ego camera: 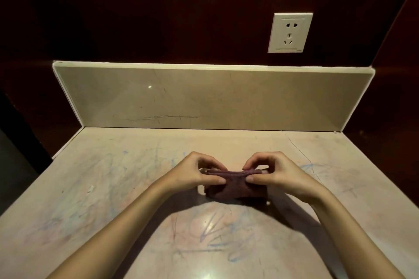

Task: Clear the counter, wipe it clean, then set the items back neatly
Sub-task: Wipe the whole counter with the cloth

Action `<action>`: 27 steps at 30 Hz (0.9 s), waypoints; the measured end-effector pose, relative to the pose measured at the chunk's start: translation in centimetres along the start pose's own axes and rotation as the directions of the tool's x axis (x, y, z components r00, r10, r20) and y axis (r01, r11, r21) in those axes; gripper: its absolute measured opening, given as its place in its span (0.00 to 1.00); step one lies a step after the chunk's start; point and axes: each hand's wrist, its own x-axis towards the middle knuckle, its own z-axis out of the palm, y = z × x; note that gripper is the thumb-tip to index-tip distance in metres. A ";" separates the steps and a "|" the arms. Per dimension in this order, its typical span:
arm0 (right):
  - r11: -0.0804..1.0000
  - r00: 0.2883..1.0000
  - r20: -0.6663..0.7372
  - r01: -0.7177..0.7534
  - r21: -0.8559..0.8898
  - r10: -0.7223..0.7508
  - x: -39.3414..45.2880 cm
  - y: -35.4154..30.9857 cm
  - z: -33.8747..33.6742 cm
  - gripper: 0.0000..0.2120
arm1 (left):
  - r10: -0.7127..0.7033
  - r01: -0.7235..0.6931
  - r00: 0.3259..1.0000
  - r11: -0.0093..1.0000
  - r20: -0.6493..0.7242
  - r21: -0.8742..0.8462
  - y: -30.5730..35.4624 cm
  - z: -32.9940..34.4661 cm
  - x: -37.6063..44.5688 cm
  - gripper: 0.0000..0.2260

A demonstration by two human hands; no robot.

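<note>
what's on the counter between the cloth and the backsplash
Nothing: in the head view the counter between the dark cloth and the backsplash holds only faint blue and pink scribble marks.

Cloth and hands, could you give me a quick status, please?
Left hand and right hand both pinching cloth. Cloth folded, on counter. Counter scribbled, nothing else on it.

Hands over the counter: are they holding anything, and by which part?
Both the left hand and right hand pinch a folded dark purple cloth along its top edge.
</note>
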 end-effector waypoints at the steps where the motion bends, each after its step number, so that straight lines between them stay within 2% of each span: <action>1: 1.000 0.999 -0.035 0.001 0.022 0.000 -0.1 -0.2 0.0 0.07 | -0.001 0.001 1.000 1.000 0.008 -0.007 0.2 -0.1 0.0 0.07; 5: 0.997 0.996 -0.088 0.012 0.074 -0.006 -0.6 -1.6 -0.5 0.07 | -0.040 0.048 0.994 0.996 0.103 -0.069 1.2 -1.0 -0.5 0.05; 9: 0.987 0.990 -0.130 0.067 0.143 -0.049 -1.3 -4.0 -0.7 0.06 | -0.015 0.060 0.967 0.984 0.254 -0.170 3.9 -2.1 -1.0 0.02; 13: 0.973 0.991 -0.104 0.098 0.210 -0.078 -2.3 -5.7 -0.9 0.03 | 0.006 0.102 0.934 0.954 0.358 -0.282 6.0 -3.4 -1.4 0.02; 15: 0.974 0.994 -0.090 0.073 0.214 -0.055 -2.1 -5.2 -0.8 0.03 | -0.027 0.129 0.939 0.952 0.343 -0.278 5.5 -3.6 -0.7 0.02; 18: 0.989 0.994 -0.097 -0.037 0.146 0.051 -0.5 -2.7 0.0 0.06 | -0.206 0.274 0.930 0.940 0.305 -0.202 3.3 -3.2 0.7 0.02; 21: 0.949 0.969 -0.142 -0.160 0.270 0.204 1.6 0.6 0.7 0.07 | -0.332 0.385 0.907 0.902 0.258 -0.197 0.7 -2.2 2.3 0.03; 24: 0.960 0.949 -0.209 -0.195 0.203 0.237 3.7 2.8 0.6 0.08 | -0.351 0.365 0.930 0.912 0.106 -0.188 -0.8 -1.5 3.9 0.03; 27: 0.981 0.937 -0.290 -0.180 0.072 0.194 5.6 3.8 0.0 0.10 | -0.281 0.277 0.958 0.958 -0.060 -0.072 -1.6 -1.3 5.5 0.05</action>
